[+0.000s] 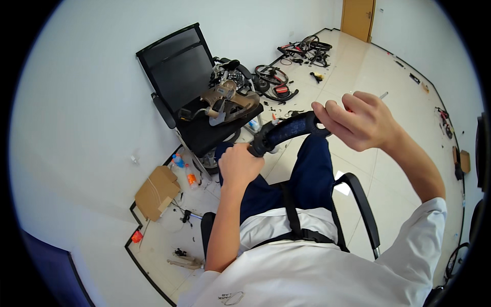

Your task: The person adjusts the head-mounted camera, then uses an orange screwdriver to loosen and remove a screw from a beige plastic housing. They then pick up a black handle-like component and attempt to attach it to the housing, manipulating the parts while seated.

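A dark, curved part (pixel 289 130), black with a bluish inner side, is held up over my lap. My left hand (pixel 240 165) is wrapped round its thick black left end. At its right end, an open loop lies by the fingertips of my right hand (pixel 360 122). That hand is closed, and a thin silver rod (pixel 384 95) sticks out beyond it; a bit of red shows between the fingers. The rest of the rod is hidden, so its kind cannot be told.
Ahead on the left, a black office chair (pixel 171 66) carries a brown and metal mechanical part (pixel 232 102). Bicycle parts (pixel 307 48) lie on the floor beyond. Cardboard (pixel 156 192) and an orange-labelled bottle (pixel 191 176) are at left. My chair's armrest (pixel 360 204) rises at right.
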The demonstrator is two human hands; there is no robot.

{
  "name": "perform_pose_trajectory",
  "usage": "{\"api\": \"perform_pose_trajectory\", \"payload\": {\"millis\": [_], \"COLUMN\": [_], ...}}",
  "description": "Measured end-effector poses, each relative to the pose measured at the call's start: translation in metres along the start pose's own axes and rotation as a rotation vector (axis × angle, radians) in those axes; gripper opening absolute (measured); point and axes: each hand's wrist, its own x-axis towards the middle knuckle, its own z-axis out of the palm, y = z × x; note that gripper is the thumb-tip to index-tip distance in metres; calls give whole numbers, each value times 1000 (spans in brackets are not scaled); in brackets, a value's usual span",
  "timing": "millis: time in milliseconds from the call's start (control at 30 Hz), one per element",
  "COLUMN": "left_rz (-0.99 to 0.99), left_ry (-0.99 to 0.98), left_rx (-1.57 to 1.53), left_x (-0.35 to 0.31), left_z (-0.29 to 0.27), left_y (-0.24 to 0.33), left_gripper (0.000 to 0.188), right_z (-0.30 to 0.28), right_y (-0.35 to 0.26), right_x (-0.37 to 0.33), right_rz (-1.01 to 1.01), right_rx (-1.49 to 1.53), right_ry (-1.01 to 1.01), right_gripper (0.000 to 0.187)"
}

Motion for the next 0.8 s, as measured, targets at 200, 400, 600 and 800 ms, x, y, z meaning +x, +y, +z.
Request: {"api": "perform_pose_trajectory", "payload": {"millis": [200,400,600,800], "left_rz": [-15,-79,-129,-92], "left_ry": [-377,-818,-1291,-721], "left_rx": [-131,-597,-1012,-617], "left_x": [-4,-12,-10,-6], "left_z": [1,4,27,16], "left_y": [1,10,-6,-8], "left_gripper": [33,25,35,31], "right_z": [4,-9,-12,7], "right_y": [16,38,39,33], "right_x": [0,5,11,4], "right_rz": [-60,-146,-229,-134], "right_rx": [8,55,34,60], "right_ry": [-40,-63,-53,-193], "right_gripper": [21,22,22,32]}}
